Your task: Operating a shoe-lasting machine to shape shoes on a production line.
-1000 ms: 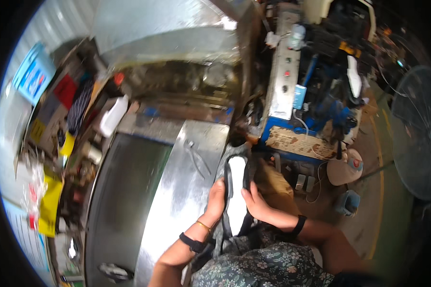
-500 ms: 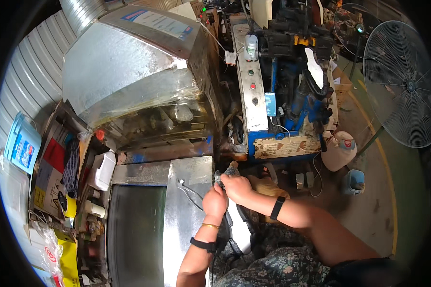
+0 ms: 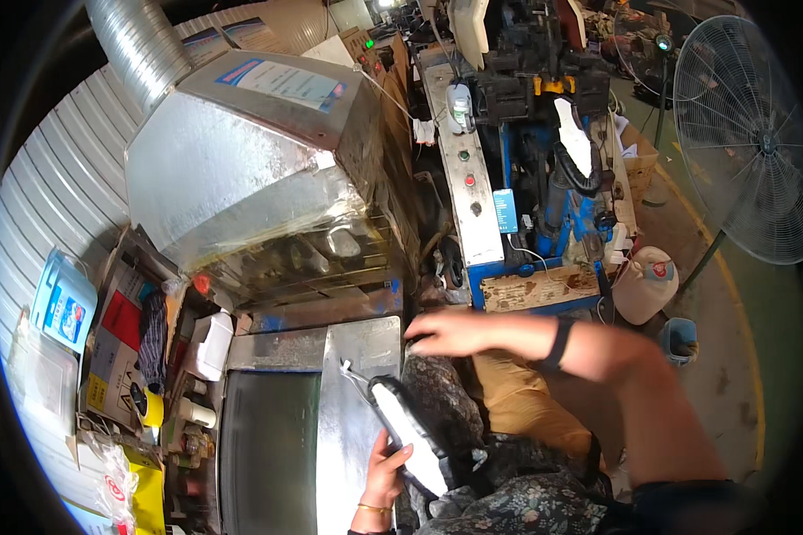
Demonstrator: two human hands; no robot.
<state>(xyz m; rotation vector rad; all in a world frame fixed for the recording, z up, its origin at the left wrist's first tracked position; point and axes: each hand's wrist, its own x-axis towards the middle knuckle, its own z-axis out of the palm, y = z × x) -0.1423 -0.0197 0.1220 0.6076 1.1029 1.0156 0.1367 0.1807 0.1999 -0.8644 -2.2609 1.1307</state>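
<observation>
My left hand (image 3: 384, 473) grips a black shoe upper (image 3: 448, 446) by its side, with the thumb lying along it. Its long white underside (image 3: 410, 437) faces up, edged by a dark rim, and it tilts over my lap. My right hand (image 3: 451, 333) is apart from the shoe, above the far right corner of the metal plate. Slightly blurred, its fingers stretch to the left with nothing visible in them. A slim two-armed metal tool (image 3: 353, 373) lies on the metal plate (image 3: 352, 334) by the shoe's far end.
A dark conveyor belt (image 3: 272, 446) runs beside the plate, below a metal hood (image 3: 232, 152). Ahead stands a blue machine (image 3: 544, 223) bearing another white-bottomed shoe (image 3: 575, 138). A white jug (image 3: 647, 285), a light-blue bucket (image 3: 678, 339) and a large fan (image 3: 763, 143) are at the right.
My hands were together at the shoe's far end. My right hand has come off it and moved slightly right; my left has drawn back with the shoe, whose white underside now shows more.
</observation>
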